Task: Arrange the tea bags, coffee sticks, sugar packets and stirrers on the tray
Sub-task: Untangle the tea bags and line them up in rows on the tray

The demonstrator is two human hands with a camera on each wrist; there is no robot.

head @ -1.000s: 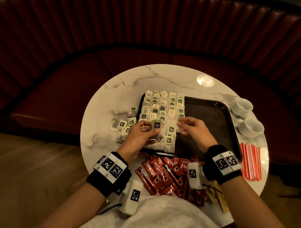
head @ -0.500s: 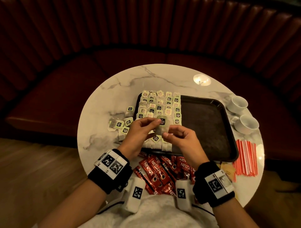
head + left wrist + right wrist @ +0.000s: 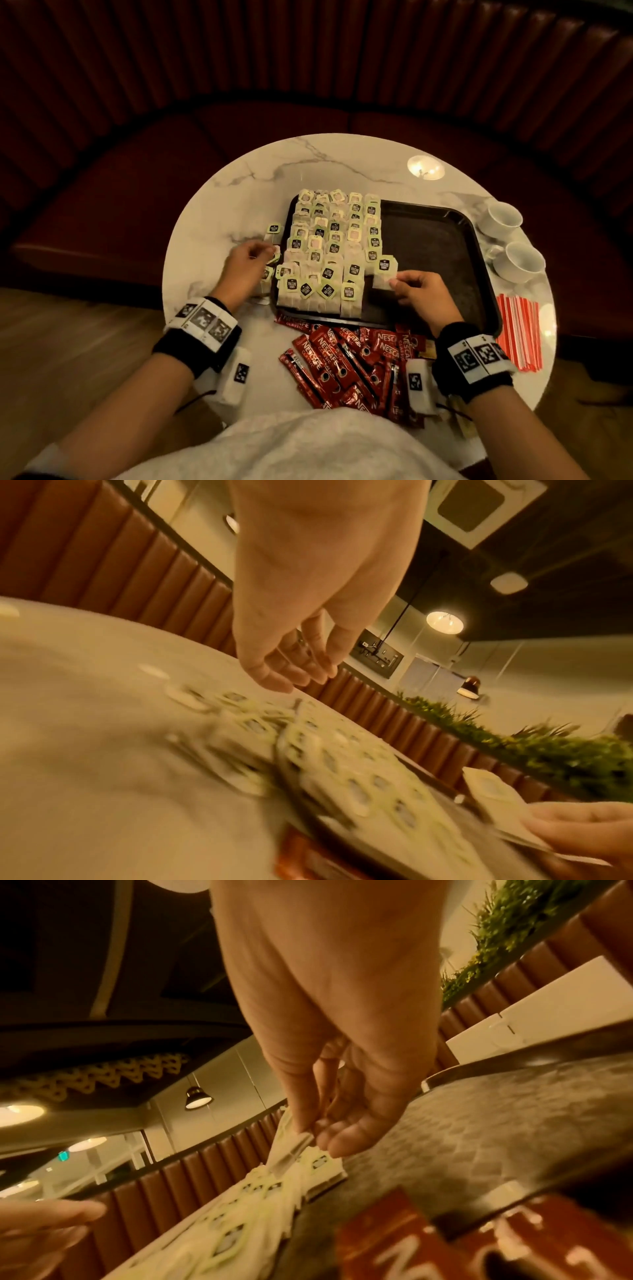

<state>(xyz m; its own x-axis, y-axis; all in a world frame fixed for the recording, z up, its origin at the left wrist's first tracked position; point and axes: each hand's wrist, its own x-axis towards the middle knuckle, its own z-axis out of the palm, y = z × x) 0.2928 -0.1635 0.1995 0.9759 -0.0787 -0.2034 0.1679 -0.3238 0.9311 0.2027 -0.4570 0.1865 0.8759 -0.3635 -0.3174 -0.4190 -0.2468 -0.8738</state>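
Rows of green-tagged tea bags (image 3: pixel 329 246) cover the left part of the black tray (image 3: pixel 442 246). My right hand (image 3: pixel 394 282) pinches one tea bag (image 3: pixel 384 270) by its lower edge, just right of the rows and low over the tray. The right wrist view shows thumb and fingers (image 3: pixel 308 1131) closed on that tea bag (image 3: pixel 287 1150). My left hand (image 3: pixel 269 254) hovers over loose tea bags (image 3: pixel 274 229) on the table left of the tray. Its fingers (image 3: pixel 301 677) hang relaxed and hold nothing. Red coffee sticks (image 3: pixel 342 363) lie in a heap in front of the tray.
Red-and-white stirrers (image 3: pixel 519 332) lie in a bundle right of the tray. Two white cups (image 3: pixel 503 219) (image 3: pixel 524 262) stand at the table's right edge. Brown packets (image 3: pixel 459 423) peek out near my right wrist. The round marble table (image 3: pixel 239 192) is ringed by a dark red bench.
Both hands held a tea bag over the front rows. My left hand let go and moved left to the loose tea bags; my right hand carried the bag right, beside the rows.
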